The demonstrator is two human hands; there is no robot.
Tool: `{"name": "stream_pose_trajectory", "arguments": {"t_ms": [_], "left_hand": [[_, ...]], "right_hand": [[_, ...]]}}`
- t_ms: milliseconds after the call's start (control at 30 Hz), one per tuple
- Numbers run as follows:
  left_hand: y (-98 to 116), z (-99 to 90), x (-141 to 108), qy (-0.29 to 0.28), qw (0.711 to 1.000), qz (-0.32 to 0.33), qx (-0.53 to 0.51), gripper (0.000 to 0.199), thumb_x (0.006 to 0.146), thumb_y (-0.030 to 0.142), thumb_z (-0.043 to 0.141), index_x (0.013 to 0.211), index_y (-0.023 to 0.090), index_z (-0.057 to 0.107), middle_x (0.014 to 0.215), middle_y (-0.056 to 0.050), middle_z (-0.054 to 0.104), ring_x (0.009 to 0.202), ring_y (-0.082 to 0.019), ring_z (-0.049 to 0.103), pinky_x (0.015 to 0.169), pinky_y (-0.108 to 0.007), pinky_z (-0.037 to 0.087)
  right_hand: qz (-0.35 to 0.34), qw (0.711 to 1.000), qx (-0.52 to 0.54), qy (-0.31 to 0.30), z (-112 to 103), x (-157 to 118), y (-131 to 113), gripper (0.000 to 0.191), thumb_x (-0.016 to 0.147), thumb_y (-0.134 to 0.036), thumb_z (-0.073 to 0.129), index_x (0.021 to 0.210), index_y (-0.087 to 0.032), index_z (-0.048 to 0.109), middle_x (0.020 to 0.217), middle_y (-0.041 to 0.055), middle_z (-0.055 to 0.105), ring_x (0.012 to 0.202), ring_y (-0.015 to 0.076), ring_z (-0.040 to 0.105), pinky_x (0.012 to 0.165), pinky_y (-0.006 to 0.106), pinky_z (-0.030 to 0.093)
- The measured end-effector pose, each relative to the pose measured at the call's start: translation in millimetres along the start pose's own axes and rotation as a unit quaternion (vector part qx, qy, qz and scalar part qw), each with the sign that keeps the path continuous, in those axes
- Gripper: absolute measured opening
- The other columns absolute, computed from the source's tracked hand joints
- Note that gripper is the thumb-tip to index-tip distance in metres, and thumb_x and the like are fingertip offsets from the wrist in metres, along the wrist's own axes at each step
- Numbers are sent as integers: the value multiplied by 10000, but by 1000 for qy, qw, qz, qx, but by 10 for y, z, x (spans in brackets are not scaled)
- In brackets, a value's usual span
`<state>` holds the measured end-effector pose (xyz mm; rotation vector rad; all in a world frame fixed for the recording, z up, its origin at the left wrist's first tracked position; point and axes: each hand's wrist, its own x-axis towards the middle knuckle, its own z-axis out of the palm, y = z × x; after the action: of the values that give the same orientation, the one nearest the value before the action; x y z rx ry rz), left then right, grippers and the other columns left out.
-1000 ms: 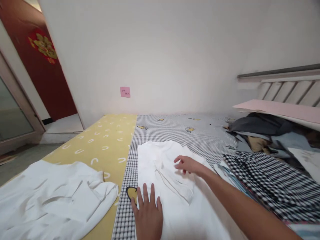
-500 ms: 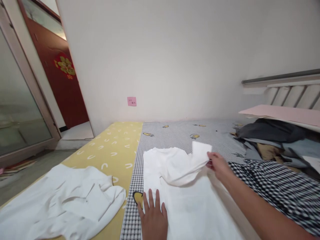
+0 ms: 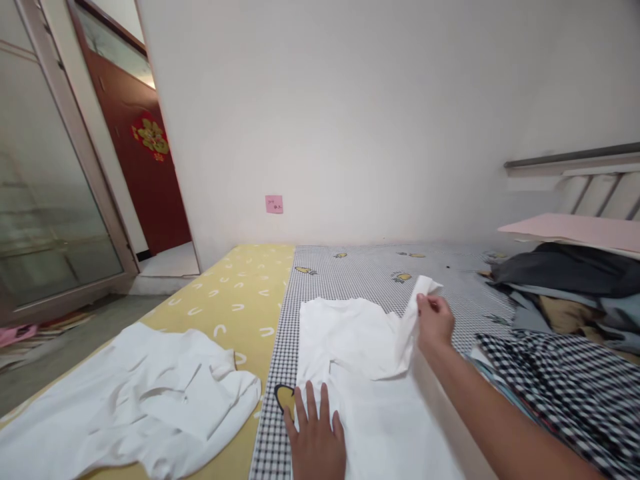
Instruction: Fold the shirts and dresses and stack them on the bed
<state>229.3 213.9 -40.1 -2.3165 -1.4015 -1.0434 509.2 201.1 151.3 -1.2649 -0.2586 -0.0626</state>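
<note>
Door area: a glass sliding door in a pale metal frame (image 3: 55, 167) stands at far left. Beyond it is a red door (image 3: 137, 200) bearing a gold floral ornament (image 3: 151, 138).

Floor items: a low stack of papers or magazines (image 3: 35, 343) lies on the grey floor (image 3: 80, 340) beside the glass door.

Wall: a small pink sticky note (image 3: 274, 204) is fixed to the white wall (image 3: 350, 120).

Left bedding: a yellow sheet with white arc marks (image 3: 240, 280) carries a crumpled white cloth piece (image 3: 150, 400).

Left hand: my left hand (image 3: 316, 433) rests palm down on the near left part of the white fabric garment (image 3: 380, 427). My fingers (image 3: 313, 407) are spread and flat; they grip nothing. They are just beside a yellow-and-black print on the sheet.

Centre bedding: a grey gingham sheet with small yellow motifs (image 3: 380, 267) lies under the white fabric garment, which is partly folded back on itself.

Right hand: my right hand (image 3: 434, 323) is raised at the garment's right side. My fingers (image 3: 425, 305) and thumb pinch a lifted corner of the white fabric, which stands up above the fold.

Right-side pile: black-and-white checked fabric (image 3: 565, 400) lies nearest my right forearm. Behind it are dark and blue-grey clothes (image 3: 570, 270), under a pale pink board (image 3: 575, 228) near a white slatted headboard (image 3: 600, 187).
</note>
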Motion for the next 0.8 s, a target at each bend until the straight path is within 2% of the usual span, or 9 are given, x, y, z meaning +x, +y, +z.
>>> {"name": "stream_pose_trajectory", "arguments": {"t_ms": [100, 233, 367, 467, 533, 600, 700, 767, 800], "left_hand": [[39, -52, 17, -4, 1000, -19, -8, 504, 923, 390, 543, 1421, 319, 515, 1501, -74, 528, 1418, -362, 414, 1166, -633, 265], [56, -66, 31, -5, 1000, -27, -7, 478, 924, 379, 530, 1397, 316, 545, 1494, -65, 534, 1404, -360, 434, 1145, -629, 302], [46, -13, 28, -9, 999, -39, -3, 470, 916, 372, 537, 1384, 332, 563, 1481, -56, 549, 1390, -360, 455, 1141, -626, 312], [42, 16, 21, -10, 999, -43, -5, 475, 906, 366, 556, 1380, 343, 566, 1484, -56, 547, 1390, -365, 454, 1137, -635, 313], [45, 10, 19, -11, 999, -45, -7, 479, 904, 362, 561, 1383, 346, 560, 1490, -54, 540, 1394, -365, 449, 1141, -639, 307], [53, -19, 24, -15, 999, -44, -7, 483, 909, 361, 555, 1392, 344, 549, 1499, -52, 529, 1402, -362, 439, 1150, -637, 299], [72, -93, 47, -26, 999, -37, -2, 480, 926, 354, 529, 1405, 334, 533, 1510, -49, 514, 1412, -360, 428, 1153, -631, 301], [81, -148, 69, -36, 999, -30, 7, 468, 940, 334, 501, 1407, 328, 531, 1505, -54, 519, 1408, -360, 435, 1149, -630, 306], [80, -174, 82, -42, 999, -25, 14, 463, 947, 315, 483, 1408, 322, 531, 1500, -61, 524, 1403, -363, 441, 1145, -631, 307]], "right_hand": [[45, 994, 87, -43, 405, -255, 28, 262, 698, -387, 729, 745, -229, 525, 656, -65, 548, 647, 112, 536, 636, 238, 489], [120, 967, 190, -119, 895, -586, 45, 368, 712, -471, 722, 757, -257, 426, 698, -52, 614, 710, 142, 646, 740, 326, 581], [158, 949, 205, -178, 1134, -919, 134, 333, 745, -484, 681, 782, -267, 431, 830, -21, 687, 853, 152, 690, 827, 344, 589], [193, 951, 140, -198, 1068, -1141, 334, 303, 726, -436, 685, 731, -261, 438, 767, -2, 679, 821, 174, 692, 791, 345, 590], [221, 953, 60, -199, 919, -1211, 505, 284, 661, -364, 720, 689, -256, 458, 671, 17, 641, 766, 223, 687, 724, 375, 585], [233, 954, -28, -188, 735, -1185, 648, 256, 585, -282, 743, 707, -242, 521, 665, 49, 634, 793, 288, 685, 703, 416, 566], [209, 955, -133, -160, 513, -1019, 715, 410, 545, -210, 719, 944, -193, 629, 939, 152, 682, 1007, 367, 658, 810, 469, 529], [172, 957, -167, -161, 420, -934, 643, 558, 587, -211, 672, 1142, -187, 622, 1201, 200, 626, 1152, 361, 604, 914, 471, 492], [151, 958, -172, -174, 374, -928, 579, 575, 619, -217, 641, 1194, -199, 617, 1290, 194, 588, 1194, 339, 584, 957, 456, 474]]}}
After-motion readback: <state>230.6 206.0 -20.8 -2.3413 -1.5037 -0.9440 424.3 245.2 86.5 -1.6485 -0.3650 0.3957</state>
